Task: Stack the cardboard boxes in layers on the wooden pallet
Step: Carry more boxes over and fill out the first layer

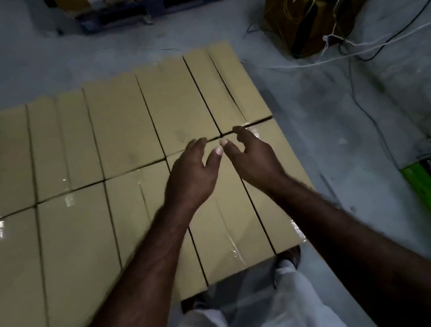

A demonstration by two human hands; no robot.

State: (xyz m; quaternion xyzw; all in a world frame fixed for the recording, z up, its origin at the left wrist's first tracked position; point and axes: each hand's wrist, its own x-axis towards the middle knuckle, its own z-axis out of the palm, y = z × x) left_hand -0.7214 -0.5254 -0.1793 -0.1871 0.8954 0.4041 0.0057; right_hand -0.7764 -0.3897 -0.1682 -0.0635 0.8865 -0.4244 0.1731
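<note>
a flat layer of taped cardboard boxes (121,128) spreads from centre to 9 o'clock. over its 3 o'clock edge the left hand (192,174) and right hand (255,157) sit thumb to thumb, fingers loosely curled, holding nothing. a green pack (429,192) lies at 4 o'clock.

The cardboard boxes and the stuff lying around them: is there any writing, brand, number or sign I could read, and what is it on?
No text can be read anywhere in this view.
cardboard boxes: plain brown tops, no print shows.
green carton at the right edge: black and white panels that may carry print, too blurred to read.
yellow-and-black box on the floor beyond: no legible mark.
</note>
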